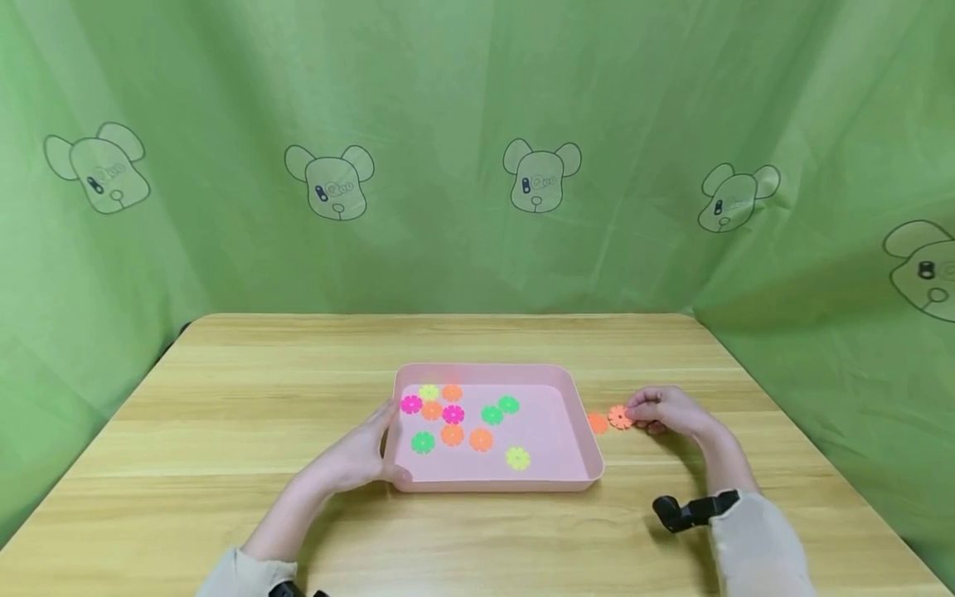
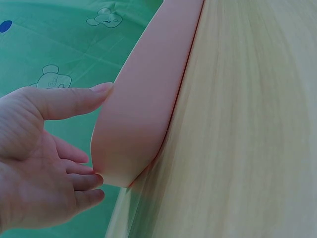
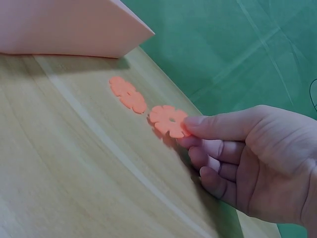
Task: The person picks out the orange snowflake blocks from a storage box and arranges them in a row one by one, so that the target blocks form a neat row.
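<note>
In the head view my right hand (image 1: 666,411) is to the right of the pink tray (image 1: 485,486). Thumb and fingers pinch an orange flower-shaped disc (image 3: 167,120), which has a small centre hole and notches round its edge. Between it and the tray, a second orange disc (image 3: 128,95) lies flat on the table. My left hand (image 1: 361,452) rests against the tray's left end with fingers extended. The left wrist view has the thumb (image 2: 101,90) at the tray rim and fingertips at the corner of its outer wall (image 2: 143,94).
Several flower-shaped discs lie spread in the tray, among them a green disc (image 1: 423,443), a pink disc (image 1: 453,414) and a yellow disc (image 1: 518,458). The wooden table (image 1: 298,348) ends at a green curtain (image 1: 448,265) on the back and sides.
</note>
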A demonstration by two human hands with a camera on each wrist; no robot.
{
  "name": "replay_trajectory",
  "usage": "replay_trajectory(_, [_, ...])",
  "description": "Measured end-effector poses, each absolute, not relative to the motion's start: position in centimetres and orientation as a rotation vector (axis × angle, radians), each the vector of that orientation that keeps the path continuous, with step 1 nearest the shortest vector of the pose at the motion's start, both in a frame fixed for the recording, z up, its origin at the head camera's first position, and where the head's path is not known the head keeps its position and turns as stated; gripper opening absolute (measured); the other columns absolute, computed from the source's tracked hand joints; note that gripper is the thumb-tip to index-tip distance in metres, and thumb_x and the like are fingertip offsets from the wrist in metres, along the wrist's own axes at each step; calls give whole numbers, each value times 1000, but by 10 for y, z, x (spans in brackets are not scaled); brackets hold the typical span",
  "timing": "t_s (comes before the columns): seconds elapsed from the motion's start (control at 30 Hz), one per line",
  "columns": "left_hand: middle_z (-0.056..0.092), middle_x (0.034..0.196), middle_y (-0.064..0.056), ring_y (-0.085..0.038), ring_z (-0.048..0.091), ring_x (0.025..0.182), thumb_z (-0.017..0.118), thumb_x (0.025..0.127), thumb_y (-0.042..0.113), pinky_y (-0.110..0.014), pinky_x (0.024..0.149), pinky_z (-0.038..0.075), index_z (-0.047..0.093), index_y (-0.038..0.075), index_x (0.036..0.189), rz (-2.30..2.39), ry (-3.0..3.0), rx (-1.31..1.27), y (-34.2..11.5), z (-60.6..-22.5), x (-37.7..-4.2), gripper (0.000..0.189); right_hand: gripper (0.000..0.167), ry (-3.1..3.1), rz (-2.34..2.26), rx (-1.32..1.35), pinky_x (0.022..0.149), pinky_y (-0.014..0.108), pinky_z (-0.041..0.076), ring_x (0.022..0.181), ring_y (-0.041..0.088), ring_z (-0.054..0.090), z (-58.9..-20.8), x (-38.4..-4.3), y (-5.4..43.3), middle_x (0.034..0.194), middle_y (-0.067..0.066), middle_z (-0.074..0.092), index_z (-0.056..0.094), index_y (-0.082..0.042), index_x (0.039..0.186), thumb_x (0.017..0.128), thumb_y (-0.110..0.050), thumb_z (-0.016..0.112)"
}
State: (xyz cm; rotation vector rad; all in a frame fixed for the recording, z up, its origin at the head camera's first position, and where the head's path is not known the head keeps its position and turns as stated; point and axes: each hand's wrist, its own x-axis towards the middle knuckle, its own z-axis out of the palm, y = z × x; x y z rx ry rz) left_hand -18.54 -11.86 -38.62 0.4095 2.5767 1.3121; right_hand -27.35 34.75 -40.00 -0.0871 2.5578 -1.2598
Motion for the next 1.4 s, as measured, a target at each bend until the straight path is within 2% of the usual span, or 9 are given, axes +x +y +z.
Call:
replay_trajectory(0.77, [11,152,-21,-35,11,139,81,66,12,-50,111,12,15,-5,145,1310,2587,427,-119,-385,-187,104,21,2627,-1160,-162,60,27,46,71,16,50,-398,-277,343,76,2,57,63,5,98,87,-12,62])
replay_trajectory(1.4, [11,152,-21,-34,10,139,81,66,12,-50,111,12,15,-4,146,1315,2571,406,-118,-386,-186,105,26,2635,-1170,-156,63,28,46,74,16,52,-406,-276,346,80,2,59,62,6,103,87,-15,63])
